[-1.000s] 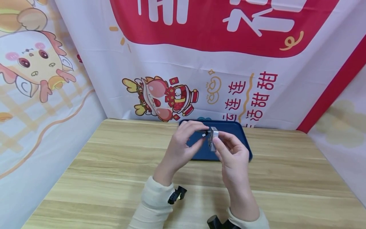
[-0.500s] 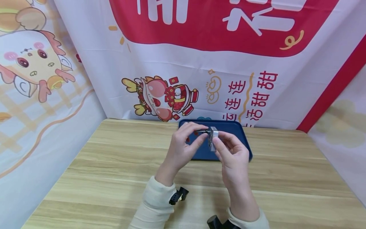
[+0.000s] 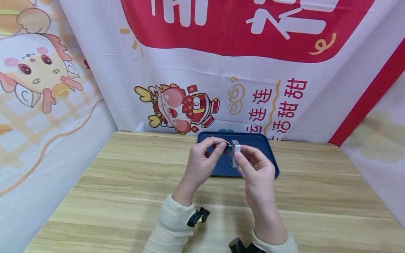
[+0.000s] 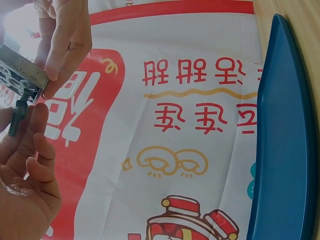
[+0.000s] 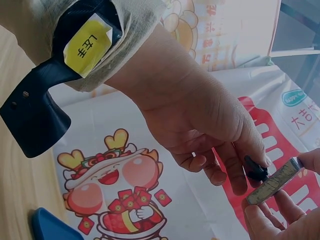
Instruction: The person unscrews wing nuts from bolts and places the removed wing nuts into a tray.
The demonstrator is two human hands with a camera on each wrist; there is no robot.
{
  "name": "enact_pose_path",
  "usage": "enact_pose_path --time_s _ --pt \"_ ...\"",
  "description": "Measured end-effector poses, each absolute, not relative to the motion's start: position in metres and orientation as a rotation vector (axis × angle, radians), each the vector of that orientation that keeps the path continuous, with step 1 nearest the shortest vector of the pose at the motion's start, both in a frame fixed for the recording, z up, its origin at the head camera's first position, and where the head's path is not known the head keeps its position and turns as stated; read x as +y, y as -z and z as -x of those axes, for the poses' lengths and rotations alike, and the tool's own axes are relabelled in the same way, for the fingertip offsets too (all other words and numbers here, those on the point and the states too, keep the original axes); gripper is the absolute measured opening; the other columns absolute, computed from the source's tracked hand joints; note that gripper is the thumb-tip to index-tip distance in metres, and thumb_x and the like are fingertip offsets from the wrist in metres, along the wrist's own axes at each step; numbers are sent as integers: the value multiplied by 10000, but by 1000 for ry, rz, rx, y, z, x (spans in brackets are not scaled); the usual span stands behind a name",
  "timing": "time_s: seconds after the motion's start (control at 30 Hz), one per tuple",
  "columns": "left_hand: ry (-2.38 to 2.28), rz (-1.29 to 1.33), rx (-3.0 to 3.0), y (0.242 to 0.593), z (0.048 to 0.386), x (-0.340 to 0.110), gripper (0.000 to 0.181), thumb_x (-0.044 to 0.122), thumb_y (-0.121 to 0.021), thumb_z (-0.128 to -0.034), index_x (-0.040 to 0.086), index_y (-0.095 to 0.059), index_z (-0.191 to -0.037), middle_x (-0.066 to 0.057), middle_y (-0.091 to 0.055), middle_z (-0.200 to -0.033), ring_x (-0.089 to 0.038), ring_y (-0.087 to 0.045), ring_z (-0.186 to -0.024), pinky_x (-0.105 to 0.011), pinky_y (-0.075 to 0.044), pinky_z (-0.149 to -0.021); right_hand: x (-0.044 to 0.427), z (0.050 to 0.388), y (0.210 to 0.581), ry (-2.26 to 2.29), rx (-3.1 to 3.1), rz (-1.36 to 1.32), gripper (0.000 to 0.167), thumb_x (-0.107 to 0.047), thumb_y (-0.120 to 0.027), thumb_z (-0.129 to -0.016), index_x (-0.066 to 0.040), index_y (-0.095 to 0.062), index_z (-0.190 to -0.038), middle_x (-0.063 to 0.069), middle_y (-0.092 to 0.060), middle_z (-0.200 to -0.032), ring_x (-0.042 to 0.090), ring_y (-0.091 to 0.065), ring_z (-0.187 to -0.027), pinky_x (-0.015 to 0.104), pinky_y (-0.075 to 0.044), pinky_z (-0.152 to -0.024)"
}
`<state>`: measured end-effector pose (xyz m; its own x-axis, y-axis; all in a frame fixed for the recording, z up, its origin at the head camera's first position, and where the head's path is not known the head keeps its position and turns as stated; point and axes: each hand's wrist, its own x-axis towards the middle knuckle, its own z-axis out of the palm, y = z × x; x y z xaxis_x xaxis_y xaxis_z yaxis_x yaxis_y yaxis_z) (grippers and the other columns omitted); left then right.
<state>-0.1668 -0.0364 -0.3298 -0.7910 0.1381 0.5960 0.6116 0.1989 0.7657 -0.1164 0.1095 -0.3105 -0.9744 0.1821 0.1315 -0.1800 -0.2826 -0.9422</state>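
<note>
Block (image 3: 235, 153): grey metal, held up in front of tray (image 3: 253, 138), approx. in line w/ tray's middle (head view) & well apart from it (L wrist view). Its patterned face is turned twd. tray's L end.

R hand (image 3: 261, 172), in front of tray's near R part, clamps block btwn thumb & fingers. L hand (image 3: 199, 163), in front of tray's near L corner, has thumb & index together on screw (image 4: 15, 120), pinching it. Screw is dark: thread visible in L wrist view, wider black part in R wrist view. It meets block on the side twd. tray's L end; depth of insertion can't be told. Hands are near ea. other, one on either side of block.

Tray: blue, w/ raised rim, flat on table (image 3: 126, 175), whose wood-grain top extends L, R & nearer than tray. Sheet (image 3: 196, 65), white w/ red panel & writing, hangs behind tray; printed dragon (image 3: 186, 112) lies up & L of tray. Side sheet (image 3: 34, 66), pastel cartoon print, is far L of tray. Sleeves (image 3: 172, 225), cream, are nearer than tray, as are black mounts (image 3: 198, 216), one per wrist; yellow label (image 5: 89, 46) on L one.
</note>
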Motion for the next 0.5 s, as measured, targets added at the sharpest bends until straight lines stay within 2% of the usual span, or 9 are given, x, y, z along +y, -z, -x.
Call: enact_pose_path --time_s 0.27,0.4,0.5 --pt "1690 658 -2123 328 167 -36 195 189 -576 -1012 73 -720 -1074 -63 -729 -945 -165 -563 -845 -204 -420 -576 110 117 311 -2340 -1712 -7 117 -67 -644 -954 -132 -696 -1036 17 -678 -1009 114 -628 -891 279 -576 -832" --pt "1654 690 -2085 327 166 -37 208 174 -642 -973 117 -683 -1169 -36 -700 -1087 -179 -576 -965 -221 -450 -639 110 117 310 -2341 -1708 1 122 -66 -643 -954 -128 -696 -1044 19 -676 -1022 118 -624 -901 276 -578 -842" --pt "1549 764 -2027 326 166 -40 340 143 -735 -902 137 -648 -1230 -28 -654 -1224 -187 -556 -1082 -264 -487 -718 111 117 310 -2343 -1703 4 125 -66 -642 -955 -124 -694 -1052 26 -670 -1035 125 -622 -910 277 -579 -852"
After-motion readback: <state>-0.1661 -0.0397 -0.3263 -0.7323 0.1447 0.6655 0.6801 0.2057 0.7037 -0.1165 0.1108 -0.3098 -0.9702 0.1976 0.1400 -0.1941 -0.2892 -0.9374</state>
